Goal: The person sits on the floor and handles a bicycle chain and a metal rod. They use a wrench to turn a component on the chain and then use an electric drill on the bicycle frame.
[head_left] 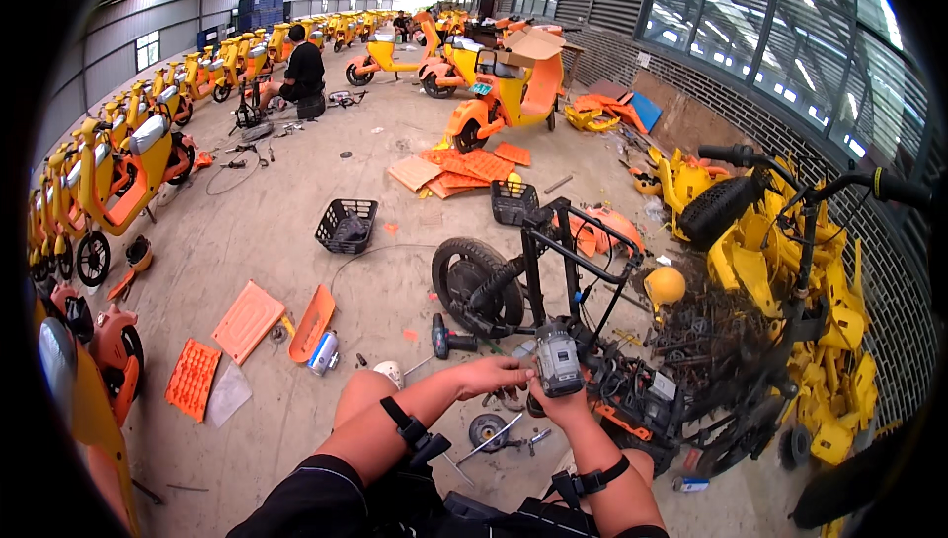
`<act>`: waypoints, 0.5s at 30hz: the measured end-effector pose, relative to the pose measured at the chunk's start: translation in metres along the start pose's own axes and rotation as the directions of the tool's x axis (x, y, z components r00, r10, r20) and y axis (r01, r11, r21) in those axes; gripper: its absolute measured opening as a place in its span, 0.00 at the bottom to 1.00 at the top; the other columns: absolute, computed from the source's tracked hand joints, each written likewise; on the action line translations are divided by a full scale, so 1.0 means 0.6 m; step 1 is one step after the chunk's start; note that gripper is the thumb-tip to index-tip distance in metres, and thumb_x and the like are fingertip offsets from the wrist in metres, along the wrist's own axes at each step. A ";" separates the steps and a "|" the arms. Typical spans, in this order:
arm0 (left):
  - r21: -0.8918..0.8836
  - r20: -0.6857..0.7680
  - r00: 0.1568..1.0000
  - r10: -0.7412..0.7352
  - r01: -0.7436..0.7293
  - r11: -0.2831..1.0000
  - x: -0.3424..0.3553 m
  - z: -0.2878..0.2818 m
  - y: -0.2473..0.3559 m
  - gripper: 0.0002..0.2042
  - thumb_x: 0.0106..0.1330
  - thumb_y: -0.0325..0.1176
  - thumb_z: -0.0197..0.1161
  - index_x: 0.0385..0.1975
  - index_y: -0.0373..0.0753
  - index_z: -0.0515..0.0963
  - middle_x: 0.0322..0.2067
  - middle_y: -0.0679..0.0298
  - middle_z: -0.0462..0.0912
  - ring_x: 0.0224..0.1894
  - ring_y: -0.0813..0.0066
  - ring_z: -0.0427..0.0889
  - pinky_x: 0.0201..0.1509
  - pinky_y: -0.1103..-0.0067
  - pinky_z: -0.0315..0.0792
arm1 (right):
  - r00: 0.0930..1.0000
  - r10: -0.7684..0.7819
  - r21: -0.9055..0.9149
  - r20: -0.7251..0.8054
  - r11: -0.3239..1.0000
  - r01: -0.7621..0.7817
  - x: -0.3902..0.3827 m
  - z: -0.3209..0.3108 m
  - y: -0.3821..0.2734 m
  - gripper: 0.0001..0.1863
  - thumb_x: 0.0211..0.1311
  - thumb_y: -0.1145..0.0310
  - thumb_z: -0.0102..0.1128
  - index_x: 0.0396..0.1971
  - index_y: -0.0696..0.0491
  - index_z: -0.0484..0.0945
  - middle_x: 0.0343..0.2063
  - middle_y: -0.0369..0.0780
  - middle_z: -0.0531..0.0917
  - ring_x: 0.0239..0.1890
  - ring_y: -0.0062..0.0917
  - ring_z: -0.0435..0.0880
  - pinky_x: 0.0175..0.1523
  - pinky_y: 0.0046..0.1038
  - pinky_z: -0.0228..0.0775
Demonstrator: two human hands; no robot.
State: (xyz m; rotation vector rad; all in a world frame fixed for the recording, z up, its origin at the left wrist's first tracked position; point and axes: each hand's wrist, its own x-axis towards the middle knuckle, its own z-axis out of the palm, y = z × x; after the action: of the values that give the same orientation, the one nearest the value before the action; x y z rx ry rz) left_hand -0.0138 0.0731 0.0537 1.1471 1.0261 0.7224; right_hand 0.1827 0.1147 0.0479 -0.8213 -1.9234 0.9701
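My right hand [561, 406] is closed round a grey power tool [559, 358], which I hold upright in front of my lap. Its lower part is hidden in the grip. My left hand [494, 376] reaches in from the left with its fingers stretched out, the tips at the tool's side; whether they press on it I cannot tell. Just beyond stands a stripped black scooter frame [533, 262] with its rear wheel [478, 287]. A cordless drill [450, 339] lies on the floor beside that wheel. A wheel hub [489, 430] and metal tools lie below my hands.
Yellow body panels [839, 341] are heaped along the right wall, beyond the handlebar [839, 183]. Two black baskets, one nearer [347, 226], stand ahead. Orange panels [249, 321] and a spray can [323, 353] lie left. Rows of scooters [138, 168] and a seated person [299, 74] are farther off.
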 end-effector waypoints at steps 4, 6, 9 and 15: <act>0.015 -0.045 0.998 0.044 -0.043 0.999 0.006 -0.007 -0.001 0.20 0.71 0.52 0.57 0.46 0.39 0.75 0.34 0.67 0.77 0.36 0.79 0.75 0.38 0.80 0.71 | 0.998 0.060 0.036 0.015 0.998 -0.060 0.008 -0.001 -0.010 0.16 0.52 0.69 0.68 0.40 0.56 0.76 0.33 0.41 0.84 0.38 0.32 0.84 0.44 0.31 0.76; 0.011 -0.036 0.999 0.039 -0.039 0.999 0.004 -0.004 0.001 0.20 0.71 0.52 0.57 0.46 0.39 0.75 0.34 0.67 0.77 0.36 0.79 0.75 0.38 0.80 0.70 | 0.999 0.032 -0.043 0.010 0.999 -0.031 0.004 -0.001 -0.010 0.18 0.51 0.69 0.68 0.42 0.56 0.75 0.35 0.41 0.83 0.39 0.32 0.84 0.45 0.32 0.76; 0.013 -0.049 0.998 0.038 -0.038 0.999 -0.001 0.003 0.012 0.20 0.72 0.52 0.57 0.47 0.39 0.75 0.35 0.68 0.77 0.37 0.80 0.74 0.39 0.80 0.70 | 0.999 0.026 -0.096 0.020 0.995 -0.024 0.008 -0.003 -0.010 0.20 0.49 0.70 0.69 0.44 0.56 0.75 0.36 0.41 0.83 0.39 0.31 0.84 0.46 0.32 0.76; 0.041 -0.056 0.998 0.019 -0.017 0.999 0.003 -0.001 0.017 0.23 0.71 0.54 0.58 0.49 0.39 0.74 0.36 0.68 0.77 0.37 0.80 0.74 0.38 0.81 0.70 | 0.995 0.082 -0.061 0.057 0.995 -0.079 0.008 -0.011 0.001 0.24 0.56 0.67 0.68 0.52 0.56 0.75 0.41 0.40 0.83 0.43 0.27 0.83 0.49 0.30 0.75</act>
State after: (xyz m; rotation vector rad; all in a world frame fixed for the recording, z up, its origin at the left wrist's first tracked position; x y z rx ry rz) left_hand -0.0132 0.0776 0.0627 1.1775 1.0835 0.7549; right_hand 0.1865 0.1208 0.0518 -0.9197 -1.9912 1.0001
